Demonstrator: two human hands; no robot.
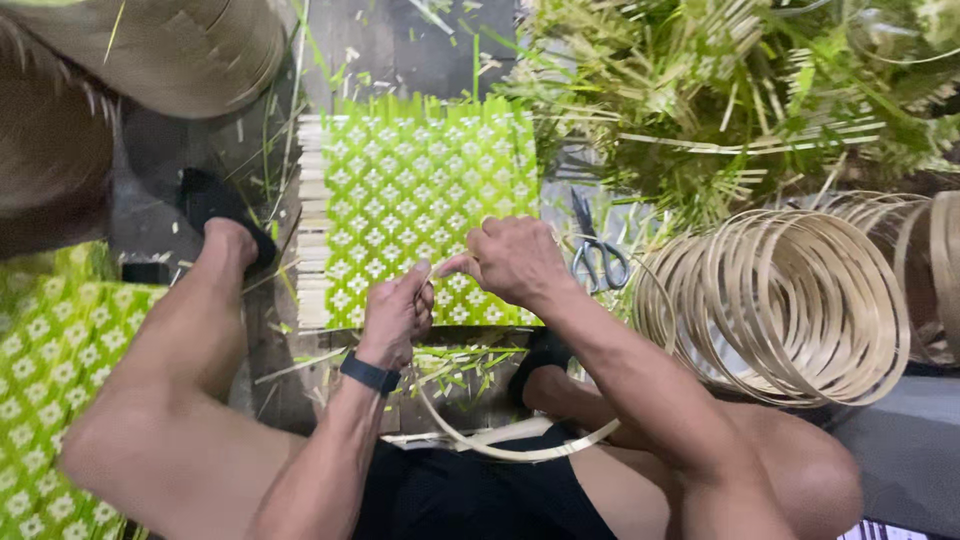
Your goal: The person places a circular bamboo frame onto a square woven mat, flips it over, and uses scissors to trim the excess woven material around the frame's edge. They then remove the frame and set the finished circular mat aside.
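Both hands meet over the near edge of the green-and-white woven mat (pixel 425 205) on the floor. The left hand (pixel 397 315) is curled shut, the right hand (pixel 512 260) closed too, both pinching one pale thin bamboo strip (pixel 520 450) that loops down near the lap. Black-handled scissors (pixel 597 255) lie just right; stacked bamboo hoops (pixel 790 305) farther right.

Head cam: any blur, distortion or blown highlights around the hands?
Head view: wide-angle bending at the edges, and the stack of tan bamboo hoops bows outward; both hands, left and right, are slightly soft; the green-and-white woven mat is bright but its pattern is readable; the top-left woven basket is blurred; lighting is even, with soft shadows.
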